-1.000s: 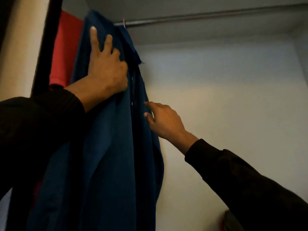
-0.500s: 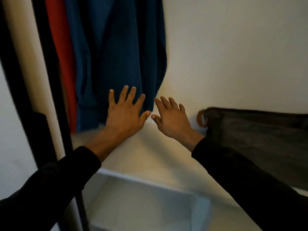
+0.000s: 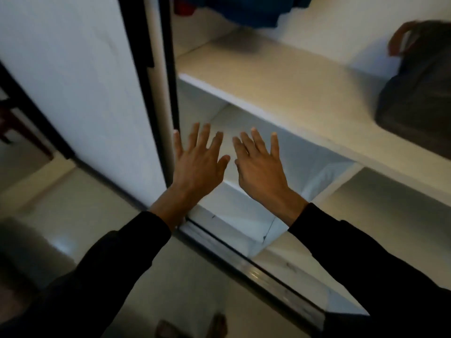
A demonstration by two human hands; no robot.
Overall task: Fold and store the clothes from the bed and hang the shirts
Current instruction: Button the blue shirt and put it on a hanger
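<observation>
White wardrobe shelving fills my view, with a broad upper shelf (image 3: pixel 280 86) running from the left frame toward the right edge and a lower compartment (image 3: pixel 246 211) open beneath it. At the very top I see the hem of a blue shirt (image 3: pixel 246 13) hanging above the upper shelf, and just left of it a sliver of a red garment (image 3: pixel 183 8); both are cut off by the frame, so I cannot see what they hang from. On the right end of the upper shelf sits a dark bag (image 3: pixel 415 91) with a brownish handle loop at its top.

My left hand (image 3: pixel 197 162) is stretched forward with its fingers straight and spread, holding nothing; it is right beside the dark vertical edge of the sliding door (image 3: pixel 80 93), and I cannot tell whether the little finger touches it. My right hand (image 3: pixel 261 167) is beside it, also flat with straight, spread fingers and empty, hovering in front of the lower compartment. The two thumbs are near each other but apart. Both arms wear black sleeves (image 3: pixel 366 264).

Below the hands a metal door track (image 3: pixel 244 259) runs diagonally along the wardrobe's base, and pale floor tiles (image 3: pixel 73 211) spread out on the left. At the bottom edge I make out something blurred on the floor that I cannot identify. The whole picture is dim and slightly smeared.
</observation>
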